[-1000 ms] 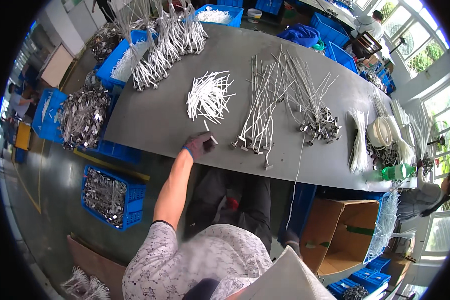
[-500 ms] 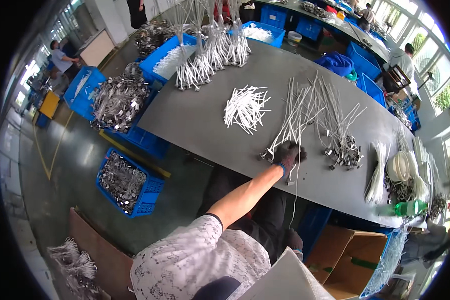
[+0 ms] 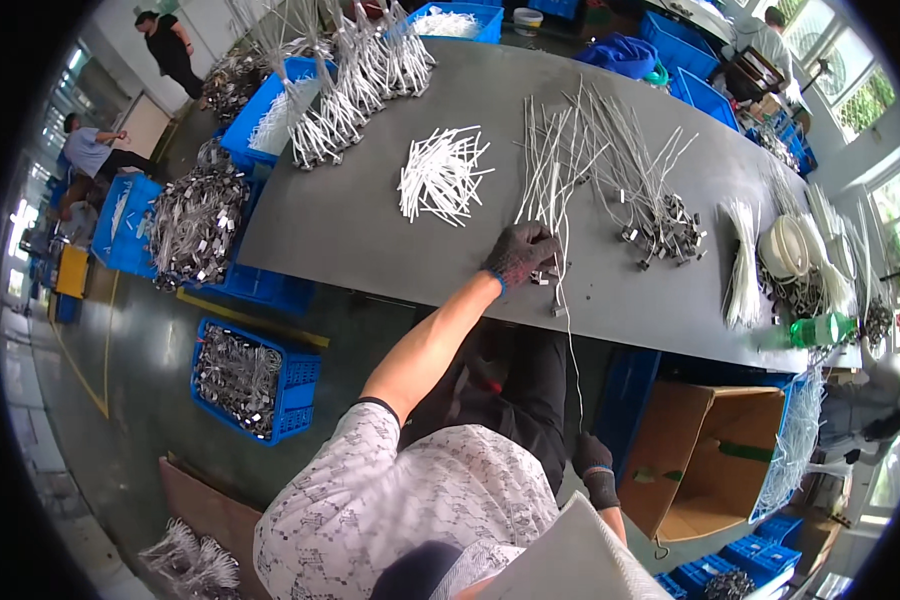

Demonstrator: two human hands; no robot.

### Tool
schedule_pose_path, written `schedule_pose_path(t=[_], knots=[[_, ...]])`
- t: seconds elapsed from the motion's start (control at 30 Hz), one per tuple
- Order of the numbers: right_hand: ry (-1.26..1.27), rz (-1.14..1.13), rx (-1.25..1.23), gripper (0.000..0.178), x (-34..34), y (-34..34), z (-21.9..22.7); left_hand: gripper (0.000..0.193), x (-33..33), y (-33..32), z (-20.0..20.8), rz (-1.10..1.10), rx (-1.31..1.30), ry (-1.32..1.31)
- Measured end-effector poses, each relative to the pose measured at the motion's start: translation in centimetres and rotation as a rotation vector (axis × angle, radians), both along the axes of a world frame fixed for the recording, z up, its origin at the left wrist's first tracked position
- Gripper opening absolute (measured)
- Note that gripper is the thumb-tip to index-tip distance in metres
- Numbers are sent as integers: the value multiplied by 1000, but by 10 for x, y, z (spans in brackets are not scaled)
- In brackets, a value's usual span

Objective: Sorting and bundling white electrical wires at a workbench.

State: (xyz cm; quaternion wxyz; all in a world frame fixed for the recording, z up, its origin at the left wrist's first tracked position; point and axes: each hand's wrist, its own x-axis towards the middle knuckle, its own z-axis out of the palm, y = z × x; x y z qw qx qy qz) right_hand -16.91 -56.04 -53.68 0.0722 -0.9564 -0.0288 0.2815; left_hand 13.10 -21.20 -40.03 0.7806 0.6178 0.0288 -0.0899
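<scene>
My left hand (image 3: 522,254), in a dark knitted glove, is closed round the lower end of a bundle of thin white cables (image 3: 542,190) on the grey table. Small dark connectors (image 3: 546,272) show just below its fingers. One thin cable (image 3: 573,360) runs from beside that hand over the table's front edge, down to my right hand (image 3: 592,456). The right hand, gloved too, is closed on the cable's lower part below the table edge. To the right lies another spread of cables with metal-and-black connectors (image 3: 665,235). A heap of short white tubes (image 3: 440,178) lies left of the bundle.
Tied cable bundles (image 3: 365,80) stand at the table's far left, near blue crates. Right are white strands (image 3: 742,265), a white roll (image 3: 785,248) and a green bottle (image 3: 822,330). A cardboard box (image 3: 715,455) stands below right; a filled blue crate (image 3: 240,380) sits on the floor.
The whole view has shifted, so the table appears further up and left. My right hand shows more fully, lower right, with the cable stretched to it. My left hand stays at the bundle's end.
</scene>
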Motion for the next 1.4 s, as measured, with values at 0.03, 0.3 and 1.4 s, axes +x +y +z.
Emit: schedule_pose_path(t=[0.03, 0.3, 1.4], knots=[[-40, -4, 35, 17, -2, -3, 0, 19, -2, 0, -1, -18, -29, -51], [-66, -79, 3, 16, -14, -10, -3, 25, -13, -8, 6, -118, -132, 68], [-167, -197, 177, 21, -37, -5, -10, 14, -65, -24, -75, 183, -122, 400]])
